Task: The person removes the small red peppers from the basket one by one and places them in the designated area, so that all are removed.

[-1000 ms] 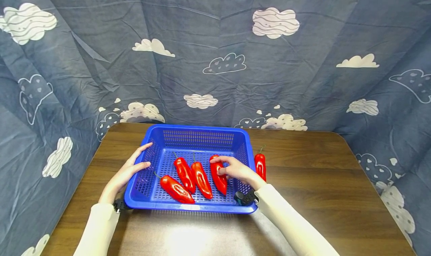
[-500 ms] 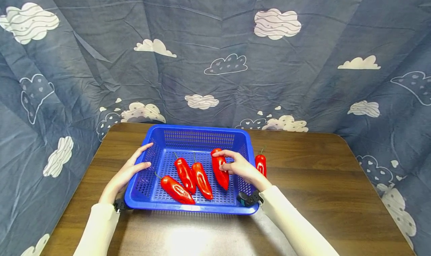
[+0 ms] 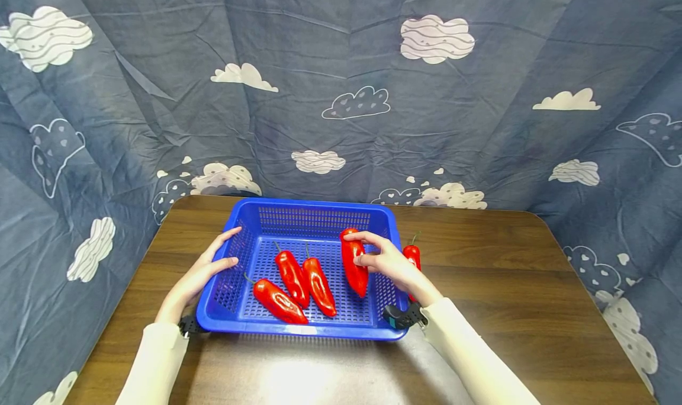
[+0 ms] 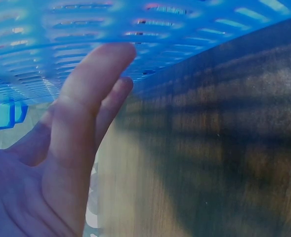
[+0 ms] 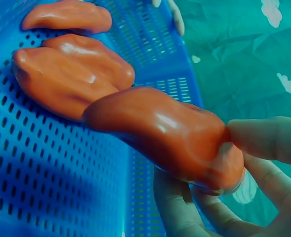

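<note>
My right hand (image 3: 396, 267) pinches a red pepper (image 3: 353, 269) near its thick end, above the right part of a blue plastic basket (image 3: 256, 327). In the right wrist view the held pepper (image 5: 155, 128) points its tapered end towards the other peppers, with thumb and fingers on opposite sides. My left hand (image 3: 198, 273) grips the basket's left side, thumb and index finger over the rim. The left wrist view has a finger (image 4: 78, 113) against the slotted outer wall. Inside lie three red peppers: one tilted at front left (image 3: 280, 301), two side by side (image 3: 292, 277).
Another red pepper (image 3: 412, 253) with a green stem lies on the wooden table (image 3: 490, 275) just right of the basket, partly behind my right hand. A cloud-patterned blue-grey cloth (image 3: 298, 55) hangs behind and beside the table.
My right hand has lifted the pepper off the basket floor and shifted it up and to the right. The left hand and the other peppers stay where they were.
</note>
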A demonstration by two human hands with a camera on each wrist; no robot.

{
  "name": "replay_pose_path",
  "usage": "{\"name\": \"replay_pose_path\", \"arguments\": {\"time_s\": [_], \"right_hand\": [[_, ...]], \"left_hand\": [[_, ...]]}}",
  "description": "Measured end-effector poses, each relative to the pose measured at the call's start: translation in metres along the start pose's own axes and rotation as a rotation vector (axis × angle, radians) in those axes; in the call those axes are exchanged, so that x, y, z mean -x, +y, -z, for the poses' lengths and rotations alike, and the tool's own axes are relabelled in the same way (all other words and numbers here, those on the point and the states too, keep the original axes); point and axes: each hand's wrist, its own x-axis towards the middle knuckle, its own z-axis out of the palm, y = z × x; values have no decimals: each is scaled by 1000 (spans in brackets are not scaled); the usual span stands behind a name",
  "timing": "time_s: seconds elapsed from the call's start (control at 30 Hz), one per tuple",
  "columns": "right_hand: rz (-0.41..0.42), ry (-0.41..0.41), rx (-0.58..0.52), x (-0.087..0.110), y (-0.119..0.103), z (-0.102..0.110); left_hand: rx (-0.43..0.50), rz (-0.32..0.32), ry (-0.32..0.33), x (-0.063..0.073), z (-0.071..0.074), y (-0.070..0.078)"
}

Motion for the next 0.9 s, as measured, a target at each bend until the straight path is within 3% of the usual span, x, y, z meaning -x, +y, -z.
{"name": "replay_pose_path", "arguments": {"time_s": [0.9], "right_hand": [[68,70,-2,23,-9,32]], "left_hand": [[-11,21,8,2,-1,2]]}}
